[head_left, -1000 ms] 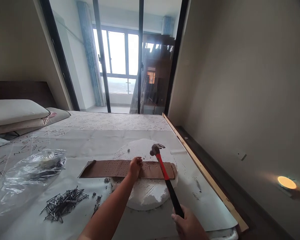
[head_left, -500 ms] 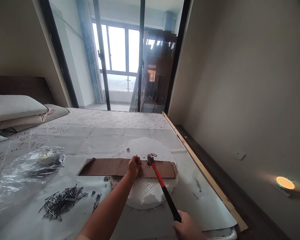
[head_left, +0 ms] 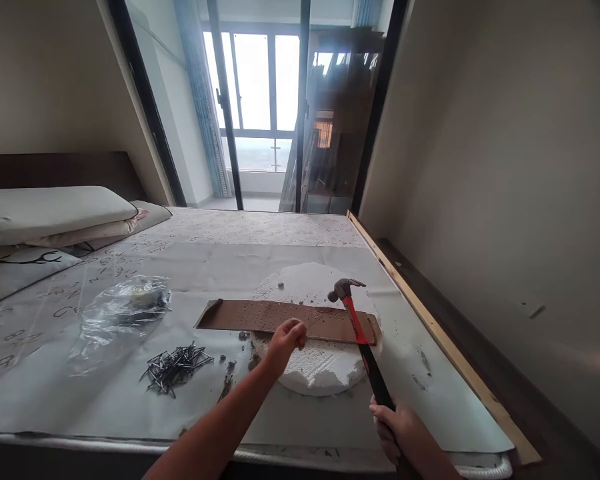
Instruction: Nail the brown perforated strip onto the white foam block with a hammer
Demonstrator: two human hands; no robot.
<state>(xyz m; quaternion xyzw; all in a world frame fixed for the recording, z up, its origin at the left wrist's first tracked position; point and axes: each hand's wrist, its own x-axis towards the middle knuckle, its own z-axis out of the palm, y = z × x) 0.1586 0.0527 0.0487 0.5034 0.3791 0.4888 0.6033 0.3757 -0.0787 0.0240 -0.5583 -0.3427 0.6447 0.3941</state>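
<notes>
My right hand point(head_left: 394, 427) is wrapped round the black grip of a claw hammer point(head_left: 367, 357) with a red neck. Its steel head is raised above the right part of a brown strip point(head_left: 267, 318) dotted with rows of small holes. My left hand point(head_left: 291, 337) is closed in a pinch at the strip's near edge; whatever its fingers hold, if anything, is hidden. Beneath the strip lies a round white foam-like slab point(head_left: 320, 377) with a chipped, crumbly surface. To the left sits a loose pile of nails point(head_left: 175, 369).
A clear plastic bag point(head_left: 125, 320) with dark contents lies beyond the nails. Grey crumbs are scattered by the slab. All this rests on a pale sheet point(head_left: 220, 263) over a mattress, with pillows point(head_left: 60, 212) at left and a wooden rail point(head_left: 430, 320) along the right.
My left hand has drawn back from the strip's middle to its near edge. The hammer has moved right, away from that hand. The view has shifted, so the scene sits further right.
</notes>
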